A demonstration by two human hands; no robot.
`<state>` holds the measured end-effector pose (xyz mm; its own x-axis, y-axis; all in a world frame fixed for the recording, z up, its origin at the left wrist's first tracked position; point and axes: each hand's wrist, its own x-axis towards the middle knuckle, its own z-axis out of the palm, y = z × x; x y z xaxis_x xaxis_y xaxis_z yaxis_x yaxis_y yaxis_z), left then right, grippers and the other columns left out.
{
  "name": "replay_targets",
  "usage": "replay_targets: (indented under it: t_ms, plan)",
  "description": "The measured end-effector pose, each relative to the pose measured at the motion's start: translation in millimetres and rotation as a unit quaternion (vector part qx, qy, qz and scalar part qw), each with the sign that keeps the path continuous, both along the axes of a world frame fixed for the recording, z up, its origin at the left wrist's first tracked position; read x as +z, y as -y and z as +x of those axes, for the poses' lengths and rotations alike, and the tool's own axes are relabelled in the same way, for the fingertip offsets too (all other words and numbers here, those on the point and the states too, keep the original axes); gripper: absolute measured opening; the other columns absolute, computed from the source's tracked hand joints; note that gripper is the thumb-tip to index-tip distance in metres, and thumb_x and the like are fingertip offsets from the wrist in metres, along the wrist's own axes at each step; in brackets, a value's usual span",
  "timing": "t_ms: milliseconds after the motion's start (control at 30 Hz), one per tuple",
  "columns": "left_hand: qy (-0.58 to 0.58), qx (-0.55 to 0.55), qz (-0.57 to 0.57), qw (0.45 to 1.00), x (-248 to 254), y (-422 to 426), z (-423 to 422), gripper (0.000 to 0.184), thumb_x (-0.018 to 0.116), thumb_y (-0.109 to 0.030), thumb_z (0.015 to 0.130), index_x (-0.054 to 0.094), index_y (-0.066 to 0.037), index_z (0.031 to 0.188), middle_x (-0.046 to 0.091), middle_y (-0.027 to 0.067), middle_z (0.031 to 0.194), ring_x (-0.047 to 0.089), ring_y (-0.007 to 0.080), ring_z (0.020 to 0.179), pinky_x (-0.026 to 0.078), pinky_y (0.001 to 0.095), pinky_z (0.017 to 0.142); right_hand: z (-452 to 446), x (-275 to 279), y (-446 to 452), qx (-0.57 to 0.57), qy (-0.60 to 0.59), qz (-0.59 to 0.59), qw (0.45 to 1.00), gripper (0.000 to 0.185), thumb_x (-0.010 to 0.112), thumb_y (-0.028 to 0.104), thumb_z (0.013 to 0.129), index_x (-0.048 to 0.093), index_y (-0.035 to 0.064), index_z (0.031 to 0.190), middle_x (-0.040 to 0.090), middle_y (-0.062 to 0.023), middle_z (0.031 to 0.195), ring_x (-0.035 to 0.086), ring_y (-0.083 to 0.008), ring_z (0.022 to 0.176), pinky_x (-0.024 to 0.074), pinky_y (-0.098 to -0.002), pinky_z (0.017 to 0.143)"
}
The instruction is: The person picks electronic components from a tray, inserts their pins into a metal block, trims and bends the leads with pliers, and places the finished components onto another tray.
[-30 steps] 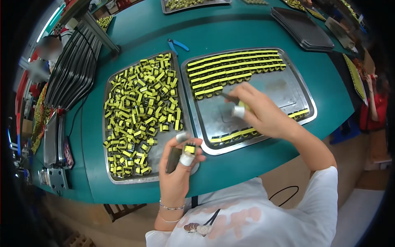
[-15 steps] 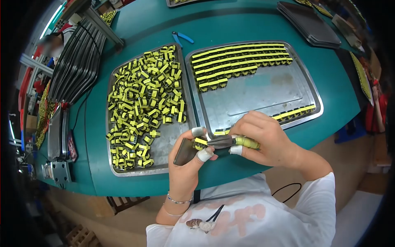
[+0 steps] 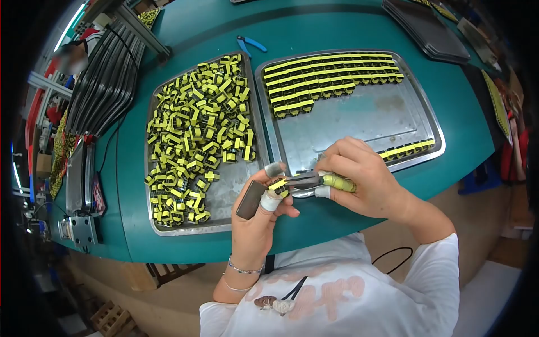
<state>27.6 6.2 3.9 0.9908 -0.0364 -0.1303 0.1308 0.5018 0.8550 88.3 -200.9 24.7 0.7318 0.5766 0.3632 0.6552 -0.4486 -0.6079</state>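
Observation:
Between the taped thumb and a taped finger of my left hand (image 3: pixel 252 230) is a small yellow-and-black transformer (image 3: pixel 280 187). A dark flat rectangular piece (image 3: pixel 250 200) also rests in that hand, against the palm. My right hand (image 3: pixel 368 188) is closed around pliers (image 3: pixel 305 181) with yellow-wrapped handles, and their dark jaws reach the transformer. What exactly the jaws touch is too small to tell. Both hands are in front of the near edge of the right metal tray (image 3: pixel 359 123).
On the left, a metal tray (image 3: pixel 238 182) holds a loose heap of similar transformers. Rows of them stand in the right tray, at its far side and near right corner. Blue cutters (image 3: pixel 251 44) lie behind the trays. Stacked dark trays (image 3: pixel 426 31) sit back right; a person is at far left.
The transformer has been turned and tilted in my left fingers, and the dark piece has tilted too. The plier jaws now meet it at a different angle. The view has shifted slightly.

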Motion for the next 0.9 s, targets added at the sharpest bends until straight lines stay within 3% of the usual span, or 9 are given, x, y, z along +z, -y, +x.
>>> replay_targets:
  t_ms: [133,267,567,767,900]
  plan:
    - [0.004,-0.004,0.023,1.000,-6,-2,-2,0.042,0.065,-0.020,0.092,0.054,0.006,0.124,0.060,0.0153,0.109,0.061,0.0173,0.084,0.059,0.0293,0.065,1,-1,0,0.023,0.005,-0.008,1.000,0.026,0.071,0.006,0.068,0.063,0.0066,0.093,0.057,-0.0066,0.093,0.056,-0.0272,0.086,0.0448,-0.0385,0.077]
    - [0.007,-0.006,0.045,0.999,-8,-2,-4,0.041,0.066,-0.019,0.091,0.055,0.008,0.119,0.061,0.0174,0.112,0.062,0.0179,0.083,0.061,0.0313,0.065,3,-7,-1,0.044,0.053,-0.009,0.998,0.030,0.073,0.004,0.061,0.063,0.0068,0.089,0.057,-0.0051,0.087,0.056,-0.0246,0.081,0.0460,-0.0366,0.069]
    - [-0.008,-0.094,-0.022,0.995,-11,-6,-7,0.045,0.070,-0.023,0.088,0.055,0.007,0.117,0.061,0.0140,0.104,0.062,0.0165,0.080,0.061,0.0309,0.065,3,-17,5,0.065,0.143,-0.017,0.987,0.024,0.074,0.009,0.060,0.061,0.0105,0.080,0.054,-0.0009,0.076,0.054,-0.0207,0.073,0.0454,-0.0336,0.061]
    - [0.003,-0.015,-0.002,1.000,-4,0,-7,0.045,0.073,-0.023,0.086,0.053,0.003,0.118,0.061,0.0138,0.105,0.062,0.0160,0.083,0.060,0.0305,0.067,1,-13,4,0.031,0.122,0.001,0.992,0.028,0.074,0.011,0.059,0.063,0.0091,0.085,0.056,-0.0027,0.080,0.054,-0.0228,0.075,0.0459,-0.0355,0.063]
    - [0.027,0.000,0.009,1.000,-4,-1,-7,0.038,0.073,-0.013,0.085,0.055,0.003,0.115,0.063,0.0143,0.108,0.062,0.0145,0.084,0.060,0.0331,0.073,-2,-15,3,0.020,0.113,0.006,0.993,0.029,0.074,0.012,0.059,0.064,0.0083,0.086,0.056,-0.0033,0.080,0.054,-0.0236,0.075,0.0460,-0.0360,0.064]
